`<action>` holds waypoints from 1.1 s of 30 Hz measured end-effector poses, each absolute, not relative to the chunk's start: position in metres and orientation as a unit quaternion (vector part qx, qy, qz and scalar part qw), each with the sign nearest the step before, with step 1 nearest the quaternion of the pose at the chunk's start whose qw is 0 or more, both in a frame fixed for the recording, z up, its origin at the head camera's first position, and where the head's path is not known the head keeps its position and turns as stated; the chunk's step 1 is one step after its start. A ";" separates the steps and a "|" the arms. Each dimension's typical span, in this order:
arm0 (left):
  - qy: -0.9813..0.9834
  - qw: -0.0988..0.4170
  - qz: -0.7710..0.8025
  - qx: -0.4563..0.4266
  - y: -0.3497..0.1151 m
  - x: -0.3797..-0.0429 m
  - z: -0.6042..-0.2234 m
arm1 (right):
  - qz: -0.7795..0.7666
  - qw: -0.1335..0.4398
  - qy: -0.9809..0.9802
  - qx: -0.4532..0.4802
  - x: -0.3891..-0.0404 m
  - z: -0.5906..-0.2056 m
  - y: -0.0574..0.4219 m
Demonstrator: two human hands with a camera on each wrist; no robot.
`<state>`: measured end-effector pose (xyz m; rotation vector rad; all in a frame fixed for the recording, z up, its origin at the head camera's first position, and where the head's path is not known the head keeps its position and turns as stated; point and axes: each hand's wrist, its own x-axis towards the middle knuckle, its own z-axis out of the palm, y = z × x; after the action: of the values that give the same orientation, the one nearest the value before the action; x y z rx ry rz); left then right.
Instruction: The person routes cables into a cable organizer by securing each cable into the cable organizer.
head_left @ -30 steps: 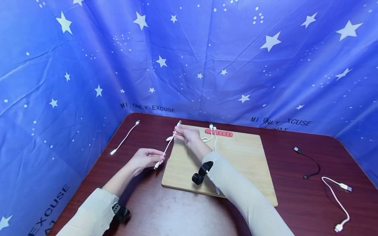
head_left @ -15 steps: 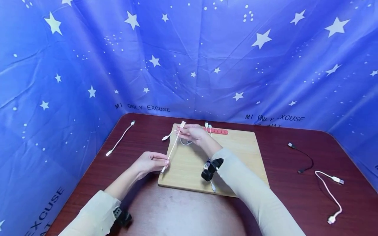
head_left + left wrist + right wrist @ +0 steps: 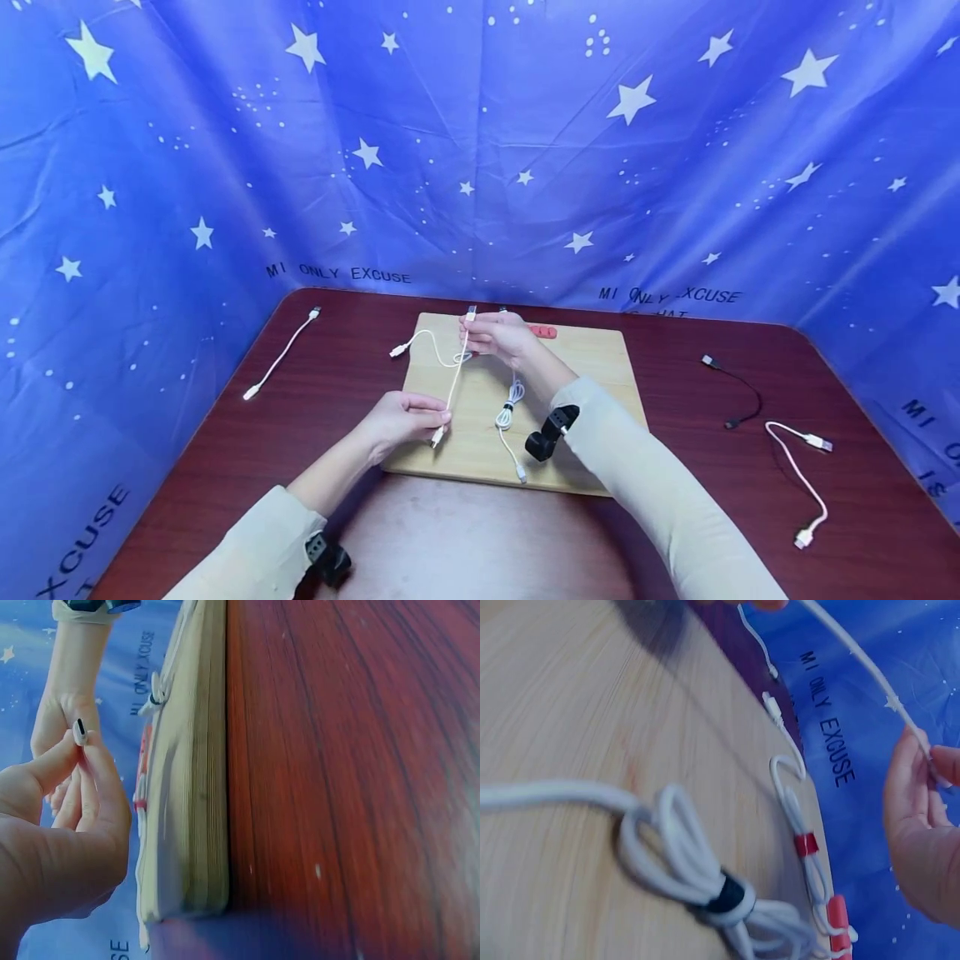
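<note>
A short white USB cable (image 3: 456, 379) is stretched between both hands above the wooden board (image 3: 600, 367). My left hand (image 3: 405, 421) pinches its lower end; the small plug (image 3: 80, 732) pokes out past the thumb and fingertip in the left wrist view. At the upper end, my right hand (image 3: 501, 337) pinches the cable just below its USB-A plug (image 3: 471, 312). Beneath lie a white cable bundled with a black tie (image 3: 727, 896) and another with a red tie (image 3: 806, 844). Their far ends run to a red cable clip strip (image 3: 543, 332), partly hidden by my right hand.
A short white cable (image 3: 281, 354) lies on the dark red table (image 3: 225, 467) at the left. To the right are a short black cable (image 3: 738, 387) and a longer white cable (image 3: 802, 479). A blue star-printed curtain (image 3: 450, 125) stands behind the table.
Both hands have carried the stretched white cable rightward, from the board's left edge to over the board. The head view has swung slightly right, shifting the scene left.
</note>
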<state>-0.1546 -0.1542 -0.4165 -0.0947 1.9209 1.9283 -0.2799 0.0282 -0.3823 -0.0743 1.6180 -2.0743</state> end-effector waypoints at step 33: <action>0.593 0.288 0.752 -0.021 -0.112 -0.146 -0.426 | -0.756 0.332 0.564 -0.001 -0.291 -0.391 0.089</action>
<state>-0.1457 -0.1116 -0.4259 -0.0565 1.5843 2.0077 -0.2912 0.0893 -0.3915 -0.0030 1.4746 -1.9738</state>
